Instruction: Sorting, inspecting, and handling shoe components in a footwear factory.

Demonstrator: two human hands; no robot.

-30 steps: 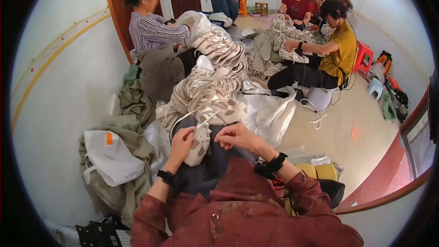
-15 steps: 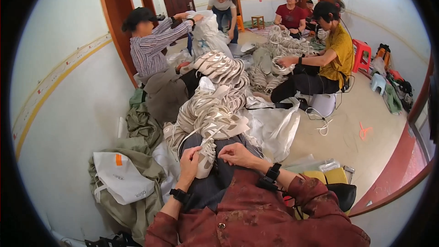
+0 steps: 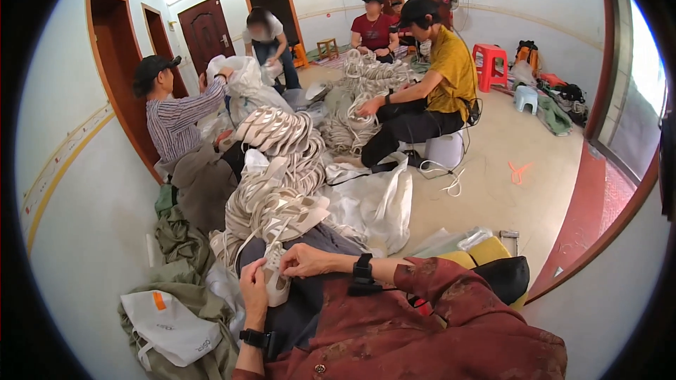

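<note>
Bare and close together over the lap, the left hand is curled, fingertips against the left edge of a beige-and-white lace-up shoe with a rounded toe, and the right hand is bent nearly closed over its right side; whether either pinches anything, I cannot tell. The shoe rests between them on dark grey fabric trousers, and could slip or twist if the left fingers slacken. Its thin, pale laces could tangle in the heaped beige-and-white shoes just beyond the hands, or kink if pulled unevenly. Lace ends and eyelets are too small to make out, the right fingers cover some lacing, and the shoe's underside is hidden.
</note>
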